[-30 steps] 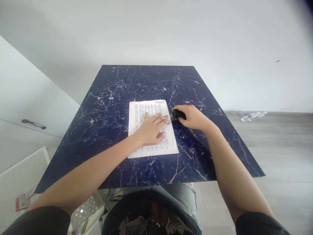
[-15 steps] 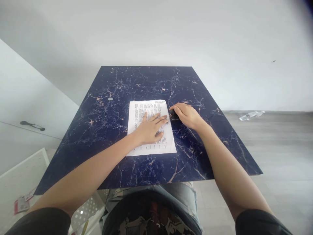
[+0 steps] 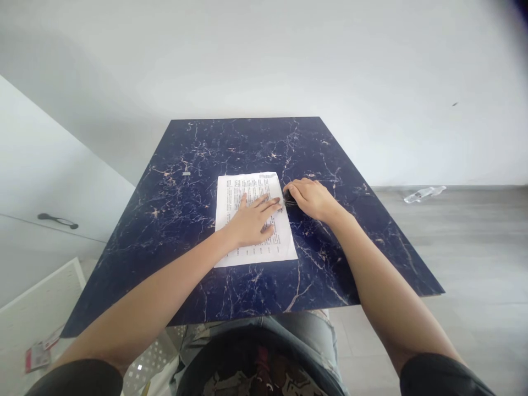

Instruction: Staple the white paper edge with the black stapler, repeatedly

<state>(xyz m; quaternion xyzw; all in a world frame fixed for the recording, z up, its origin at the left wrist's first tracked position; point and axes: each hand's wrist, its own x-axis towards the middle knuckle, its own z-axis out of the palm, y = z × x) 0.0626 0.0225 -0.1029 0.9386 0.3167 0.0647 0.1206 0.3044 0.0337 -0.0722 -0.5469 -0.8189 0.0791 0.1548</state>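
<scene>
Printed sheets of paper (image 3: 226, 220) lie on the dark blue marble-patterned table (image 3: 247, 294). My left hand (image 3: 252, 223) rests flat on the paper with its fingers spread, the fingertips near the right edge. Just beyond that edge, my right hand (image 3: 309, 198) is closed over a black stapler (image 3: 291, 199). Its front end meets the paper's right edge, close to my left fingertips. Most of the stapler is hidden under my palm and fingers.
A small grey strip (image 3: 186, 174) lies at the table's left. A white cabinet with a dark handle (image 3: 58, 221) stands left. Below it are a white perforated basket (image 3: 150, 360) and a red-and-white packet (image 3: 37, 356). Clear plastic packaging (image 3: 424, 194) lies on the floor at right.
The camera view has shifted slightly. My right hand sits a little closer to the paper's edge, still over the stapler. My left hand stays flat on the paper.
</scene>
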